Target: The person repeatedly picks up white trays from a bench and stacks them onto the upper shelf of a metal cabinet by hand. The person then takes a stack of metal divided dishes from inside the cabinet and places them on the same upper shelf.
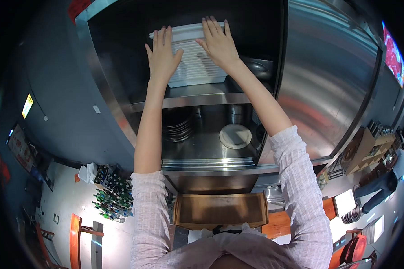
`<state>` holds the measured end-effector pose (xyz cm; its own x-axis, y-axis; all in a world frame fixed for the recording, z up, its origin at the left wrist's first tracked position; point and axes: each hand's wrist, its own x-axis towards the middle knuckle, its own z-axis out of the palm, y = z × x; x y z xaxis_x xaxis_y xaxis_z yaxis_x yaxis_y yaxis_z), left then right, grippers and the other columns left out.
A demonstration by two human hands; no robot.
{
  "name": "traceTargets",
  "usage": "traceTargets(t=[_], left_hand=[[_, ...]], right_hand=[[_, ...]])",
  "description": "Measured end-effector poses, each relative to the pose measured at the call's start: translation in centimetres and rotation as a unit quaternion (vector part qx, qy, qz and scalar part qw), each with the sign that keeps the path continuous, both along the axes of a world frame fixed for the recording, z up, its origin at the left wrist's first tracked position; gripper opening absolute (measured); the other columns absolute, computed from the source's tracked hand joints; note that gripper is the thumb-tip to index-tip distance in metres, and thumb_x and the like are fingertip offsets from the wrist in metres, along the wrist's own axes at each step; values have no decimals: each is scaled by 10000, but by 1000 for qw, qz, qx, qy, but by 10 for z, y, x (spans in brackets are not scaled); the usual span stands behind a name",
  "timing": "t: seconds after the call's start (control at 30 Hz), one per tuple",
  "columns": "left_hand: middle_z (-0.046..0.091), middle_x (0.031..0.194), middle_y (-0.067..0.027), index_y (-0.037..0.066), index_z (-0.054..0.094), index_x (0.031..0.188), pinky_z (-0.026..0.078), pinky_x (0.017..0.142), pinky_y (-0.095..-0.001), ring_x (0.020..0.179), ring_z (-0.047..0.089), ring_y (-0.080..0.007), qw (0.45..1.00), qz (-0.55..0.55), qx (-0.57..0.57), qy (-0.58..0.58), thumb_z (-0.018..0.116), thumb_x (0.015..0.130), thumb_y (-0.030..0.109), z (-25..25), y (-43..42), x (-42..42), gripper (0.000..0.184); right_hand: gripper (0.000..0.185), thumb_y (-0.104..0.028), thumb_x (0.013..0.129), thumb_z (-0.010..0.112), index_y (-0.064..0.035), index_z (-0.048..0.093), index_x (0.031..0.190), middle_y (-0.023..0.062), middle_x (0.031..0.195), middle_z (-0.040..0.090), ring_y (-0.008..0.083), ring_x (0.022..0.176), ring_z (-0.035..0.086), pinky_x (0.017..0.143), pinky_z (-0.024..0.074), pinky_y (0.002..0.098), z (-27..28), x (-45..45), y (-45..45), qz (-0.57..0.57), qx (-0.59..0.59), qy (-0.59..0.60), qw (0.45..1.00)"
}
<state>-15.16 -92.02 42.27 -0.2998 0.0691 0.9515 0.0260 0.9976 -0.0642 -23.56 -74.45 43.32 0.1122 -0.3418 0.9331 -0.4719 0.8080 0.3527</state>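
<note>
A tall stack of white rectangular trays [197, 67] stands on the upper shelf of a steel cabinet, its many rims showing as ridges. My left hand [163, 56] lies against the stack's left side, fingers stretched up toward the top tray and thumb apart. On the right, my right hand [218, 45] rests flat over the upper right part, fingers spread and fingertips at the top edge. Both hands touch the stack without wrapping round it. Below, the lower shelf holds a stack of dark round plates [178, 127] and a pale round plate [235, 136].
The shelf edge [202, 100] runs under my forearms. A metal pan or bowl [257, 68] sits right of the stack. A steel door panel [323, 80] flanks the cabinet. Below is a wooden drawer or tray [220, 210]; several bottles [112, 193] stand left. Another person [384, 179] is far right.
</note>
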Motion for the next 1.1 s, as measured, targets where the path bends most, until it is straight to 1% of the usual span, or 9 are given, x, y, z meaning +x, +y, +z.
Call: traceTargets(t=[0.1,0.17,0.3,0.37,0.63,0.7,0.87,1.0,1.1], left_hand=[[276,1539,-107,125,275,1492,153,1116,-636,1451,183,-312,1000,-10,17,-23,571,852,330,-3,-3,-8,734],[289,1529,-119,79,302,1473,145,1114,-649,1445,192,-320,996,10,49,-71,546,870,377,-12,-5,-15,715],[280,1533,-120,72,293,1475,120,1118,-649,1450,178,-316,999,11,13,-38,522,893,421,-21,-10,-21,717],[260,1547,-102,110,258,1497,125,1112,-649,1456,164,-306,999,13,15,-37,521,905,452,-23,-13,-24,732],[237,1558,-109,85,283,1488,95,1123,-643,1457,164,-308,999,-10,24,-46,522,905,404,-40,-10,-12,707],[231,1557,-132,79,334,1469,83,1126,-633,1454,160,-334,995,-52,55,-69,530,913,348,-57,-8,0,648],[239,1548,-165,76,371,1450,76,1145,-585,1446,160,-373,978,-172,103,-54,536,919,220,-105,31,50,574],[237,1545,-170,59,358,1446,92,1156,-554,1442,168,-378,955,-255,110,-107,542,923,201,-144,68,72,573],[211,1552,-181,42,355,1441,95,1164,-517,1448,157,-371,889,-393,162,-168,532,944,230,-176,105,84,560]], right_hand=[[673,-500,967,395,5,374,1411,123,1423,430,234,1379,331,1151,185,514,-6,-11,-4,-15,-2,-11,1000],[691,-518,961,390,0,366,1417,112,1435,419,223,1387,317,1156,174,518,-15,-19,-7,-5,20,-66,998],[710,-533,953,392,-3,358,1424,104,1442,413,216,1394,307,1161,156,524,-19,-15,-9,-24,10,-51,998],[719,-535,947,399,-3,352,1428,102,1444,412,219,1397,302,1164,146,527,-22,-14,-11,-23,2,-50,998],[692,-505,946,423,-5,372,1421,121,1479,376,238,1414,275,1164,128,538,-46,-1,-2,-42,24,-55,997],[674,-490,951,426,-8,380,1419,129,1487,366,243,1418,269,1164,120,544,-58,11,5,-36,32,-64,997],[617,-431,967,440,-27,376,1429,131,1515,320,268,1437,225,1156,75,578,-110,85,37,113,24,-210,971],[621,-415,956,481,-48,358,1442,132,1520,305,281,1437,220,1158,69,570,-165,138,74,115,55,-319,939],[646,-386,964,477,-28,293,1469,158,1526,281,300,1438,212,1165,66,539,-211,159,107,87,-7,-400,912]])
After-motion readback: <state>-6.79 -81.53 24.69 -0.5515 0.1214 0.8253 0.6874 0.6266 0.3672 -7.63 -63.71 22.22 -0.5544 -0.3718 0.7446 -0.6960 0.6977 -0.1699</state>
